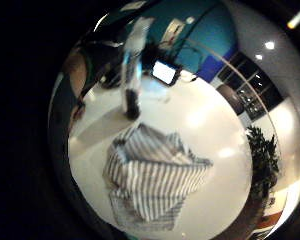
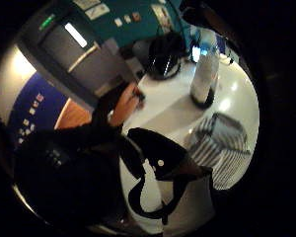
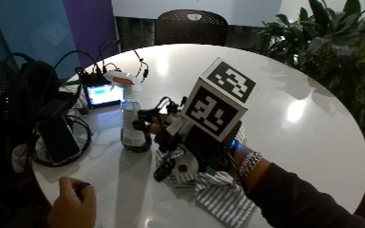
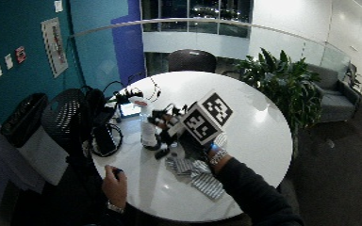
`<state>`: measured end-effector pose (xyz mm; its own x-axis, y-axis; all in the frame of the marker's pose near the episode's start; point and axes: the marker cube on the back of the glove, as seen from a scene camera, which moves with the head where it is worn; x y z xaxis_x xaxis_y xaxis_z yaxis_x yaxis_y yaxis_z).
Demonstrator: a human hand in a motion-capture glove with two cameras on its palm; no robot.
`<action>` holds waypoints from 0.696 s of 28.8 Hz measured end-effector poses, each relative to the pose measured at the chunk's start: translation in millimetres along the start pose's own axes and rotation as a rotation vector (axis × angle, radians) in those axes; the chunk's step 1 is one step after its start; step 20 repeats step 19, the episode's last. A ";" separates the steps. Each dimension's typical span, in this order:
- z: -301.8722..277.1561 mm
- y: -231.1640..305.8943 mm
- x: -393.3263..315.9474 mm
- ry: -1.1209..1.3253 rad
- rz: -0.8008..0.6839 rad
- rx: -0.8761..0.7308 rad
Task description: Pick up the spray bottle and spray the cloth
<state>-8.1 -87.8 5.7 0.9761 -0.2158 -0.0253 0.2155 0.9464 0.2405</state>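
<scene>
A round white bench [image 3: 309, 95] is seen in a teal-walled room, with a leafy plant behind. The clear plastic spray bottle with white trigger head [image 3: 130, 118] is stood upright, just ahead of the fingers, not yet touched as far as can be told. The black-gloved right hand [image 3: 170, 137] is held over the crumpled grey-and-white striped cloth [image 3: 224, 197], which lies below and behind the fingers. The fingers are largely hidden by the rig, so whether they are spread or curled cannot be told. A reach toward the bottle is judged to be under way. The bottle's liquid level cannot be made out. The bare hand [image 3: 72, 204] is rested near the bench edge.
</scene>
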 end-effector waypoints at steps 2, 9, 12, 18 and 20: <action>-0.7 10.1 -13.1 -0.039 -0.051 -0.105; -6.0 35.7 -42.4 -0.101 -0.151 -0.214; -4.7 46.9 -50.8 -0.127 -0.177 -0.239; 0.3 56.5 -58.3 -0.110 -0.202 -0.275; 0.4 56.9 -58.6 -0.108 -0.203 -0.277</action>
